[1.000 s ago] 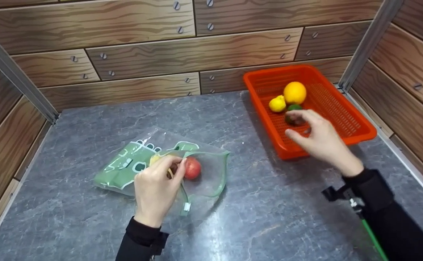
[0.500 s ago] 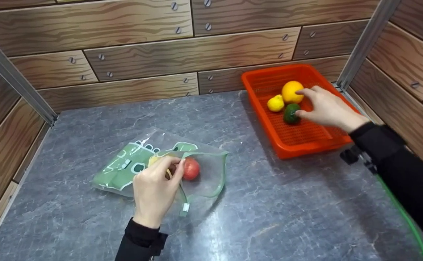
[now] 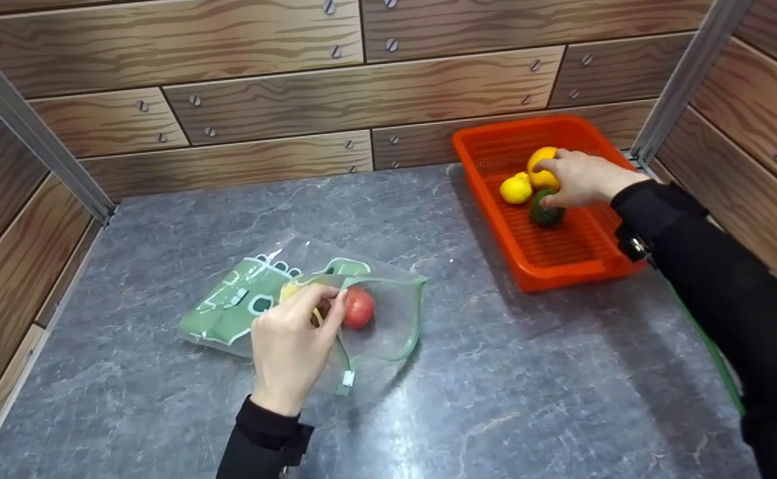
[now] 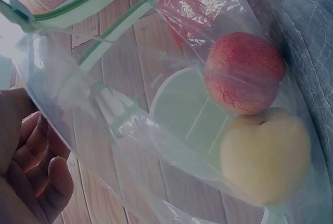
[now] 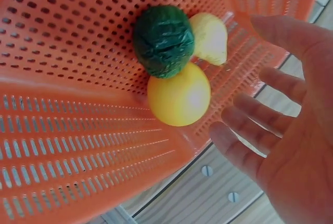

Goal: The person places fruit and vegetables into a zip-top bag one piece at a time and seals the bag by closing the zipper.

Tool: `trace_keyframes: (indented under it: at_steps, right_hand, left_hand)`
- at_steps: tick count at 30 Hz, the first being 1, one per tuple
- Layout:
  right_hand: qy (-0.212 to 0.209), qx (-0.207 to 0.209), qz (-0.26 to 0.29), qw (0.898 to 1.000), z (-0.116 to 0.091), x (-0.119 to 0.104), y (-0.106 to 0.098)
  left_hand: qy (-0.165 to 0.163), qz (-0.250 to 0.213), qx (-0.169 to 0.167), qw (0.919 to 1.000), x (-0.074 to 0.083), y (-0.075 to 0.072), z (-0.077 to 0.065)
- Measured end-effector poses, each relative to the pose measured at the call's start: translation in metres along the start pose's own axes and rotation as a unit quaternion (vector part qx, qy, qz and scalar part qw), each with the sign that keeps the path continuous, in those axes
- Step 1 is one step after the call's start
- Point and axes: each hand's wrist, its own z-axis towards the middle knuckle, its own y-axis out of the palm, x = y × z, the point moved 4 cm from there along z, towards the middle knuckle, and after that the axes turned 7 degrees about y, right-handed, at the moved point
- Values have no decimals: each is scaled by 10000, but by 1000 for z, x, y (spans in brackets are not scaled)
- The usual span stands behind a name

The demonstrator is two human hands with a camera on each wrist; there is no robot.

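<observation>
My left hand (image 3: 295, 336) pinches the top edge of a clear zip bag (image 3: 229, 313) with green print, lifting its mouth. Inside lie a red apple (image 3: 360, 307), wrinkled in the left wrist view, and a pale yellow round fruit (image 4: 265, 156) with a dimple, touching each other. Over the basket, my right hand (image 3: 581, 176) spreads its fingers above an orange (image 3: 538, 165), which it partly covers in the head view. The right wrist view has that hand beside the fruit with nothing in its grasp. A yellow lemon (image 3: 515, 189) and a dark green avocado (image 3: 547, 209) lie against the orange.
The red-orange plastic basket (image 3: 528, 269) with slotted walls stands at the right rear of the grey marbled table (image 3: 162, 412). Wood-patterned panels (image 3: 262, 113) close off the back and both sides. A white slider (image 3: 348, 378) sits at the bag's near corner.
My right hand has moved from above the avocado at the basket's near side to over the orange, farther back. The left hand keeps its hold on the bag's edge, and the fruit stays put.
</observation>
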Motion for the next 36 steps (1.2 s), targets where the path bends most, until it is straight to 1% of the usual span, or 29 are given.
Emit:
trace_keyframes:
  at_steps: [4, 10, 13, 18, 24, 28, 33, 36]
  right_hand:
    - [65, -228, -121, 9996, 10, 5, 7]
    - [-23, -631, -295, 9976, 17, 9, 16]
    - [-73, -800, -373, 9961, 19, 7, 18]
    - [-158, -1152, -490, 9920, 25, -3, 25]
    - [-208, -1300, -627, 9893, 28, -11, 35]
    - [-84, -1478, -555, 9874, 27, -11, 41]
    - [49, -1502, -528, 9872, 28, -11, 45]
    - [4, -1523, -469, 9872, 30, -13, 46]
  left_hand:
    - [-10, 0, 2, 10000, 1, 1, 1]
    - [10, 15, -17, 10000, 1, 3, 3]
    - [22, 22, -12, 10000, 0, 3, 4]
    - [7, 21, -31, 10000, -2, 2, 2]
    - [-24, 64, -32, 10000, -3, 1, 1]
    - [-23, 60, -33, 10000, -3, 2, 1]
    - [-39, 85, -3, 10000, -4, 1, 1]
    - [-49, 111, 24, 9999, -6, 0, 1]
